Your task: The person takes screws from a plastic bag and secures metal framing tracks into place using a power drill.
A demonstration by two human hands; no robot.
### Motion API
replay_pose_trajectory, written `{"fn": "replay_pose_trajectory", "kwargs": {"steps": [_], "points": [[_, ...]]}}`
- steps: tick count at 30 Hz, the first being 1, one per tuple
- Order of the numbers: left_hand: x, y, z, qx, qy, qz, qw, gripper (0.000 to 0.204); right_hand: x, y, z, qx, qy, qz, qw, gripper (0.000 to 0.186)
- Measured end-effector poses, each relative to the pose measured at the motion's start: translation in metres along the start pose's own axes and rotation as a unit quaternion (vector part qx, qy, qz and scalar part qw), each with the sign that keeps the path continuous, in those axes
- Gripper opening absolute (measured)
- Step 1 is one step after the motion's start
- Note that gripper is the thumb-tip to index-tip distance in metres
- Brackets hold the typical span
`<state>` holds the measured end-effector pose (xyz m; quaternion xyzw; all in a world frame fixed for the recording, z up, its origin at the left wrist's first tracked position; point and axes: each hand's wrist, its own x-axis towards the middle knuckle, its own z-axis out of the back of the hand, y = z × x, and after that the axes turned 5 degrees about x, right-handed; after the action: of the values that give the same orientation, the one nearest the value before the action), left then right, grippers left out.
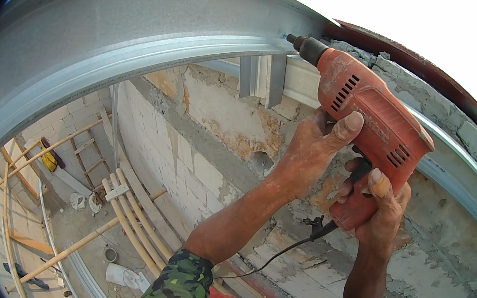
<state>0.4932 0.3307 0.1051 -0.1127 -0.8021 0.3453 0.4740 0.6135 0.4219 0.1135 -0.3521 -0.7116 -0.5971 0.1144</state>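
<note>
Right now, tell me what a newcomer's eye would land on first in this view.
First, the dusty red electric drill at upper right, gripped by both hands: the left hand braces its body, the right hand wraps the handle. Its tip meets the broad grey metal beam arching across the top. Below, far down at lower left, lie a wooden ladder and pale poles on a dusty floor beside the block wall.
</note>
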Motion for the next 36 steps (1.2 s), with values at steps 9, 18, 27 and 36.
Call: {"fn": "replay_pose_trajectory", "kwargs": {"steps": [9, 18, 27, 36], "points": [[-0.014, -0.063, 0.108, 0.127, -0.252, -0.162, 0.946, 0.022, 0.002, 0.001, 0.003, 0.034, -0.002, -0.024, 0.999, 0.045], [-0.085, -0.126, 0.029, 0.678, 0.034, -0.15, 0.719, 0.012, 0.003, 0.007, 0.001, 0.048, 0.008, -0.04, 0.998, 0.04], [0.061, -0.183, -0.05, 0.819, -0.026, -0.272, 0.504, 0.048, 0.005, 0.011, 0.007, 0.022, 0.042, -0.067, 0.997, 0.039], [0.145, -0.166, 0.014, 0.936, 0.047, 0.02, 0.349, 0.071, 0.008, 0.013, 0.014, 0.034, 0.057, -0.098, 0.993, 0.037]]}}
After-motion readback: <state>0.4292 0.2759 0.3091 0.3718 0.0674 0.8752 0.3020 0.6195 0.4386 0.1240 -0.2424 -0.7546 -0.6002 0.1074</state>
